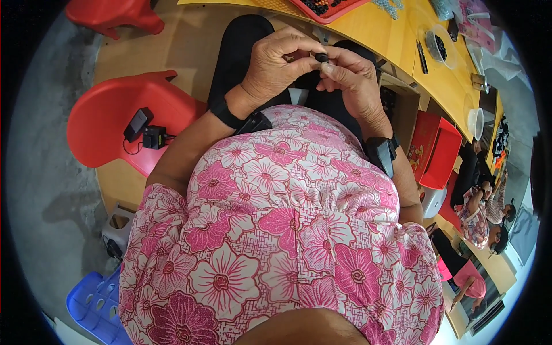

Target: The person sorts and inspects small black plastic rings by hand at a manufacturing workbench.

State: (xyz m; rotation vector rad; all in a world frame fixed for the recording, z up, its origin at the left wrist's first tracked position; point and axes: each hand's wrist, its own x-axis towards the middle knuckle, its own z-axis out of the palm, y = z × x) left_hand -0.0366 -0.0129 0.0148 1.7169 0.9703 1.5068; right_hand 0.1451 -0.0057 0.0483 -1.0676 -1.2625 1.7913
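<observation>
A small black piece point(321, 57) sits between my fingertips above my lap; its exact kind is too small to make out. My left hand point(280, 62) pinches it from the left with thumb and forefinger. From the other side, the thumb and fingers of my right hand point(352, 73) close on the same piece, so both hands meet at it. Each wrist wears a black strap with a dark box on it. Beyond my hands, a red tray point(330, 12) with many small black pieces lies on the yellow table point(397, 39).
A clear bowl point(432, 47) of black pieces and a black pen-like tool point(422, 57) lie on the table at right. A red box point(434, 150) stands below its edge. On my left, a red chair point(98, 123) carries black adapters point(150, 135). Several people sit far right.
</observation>
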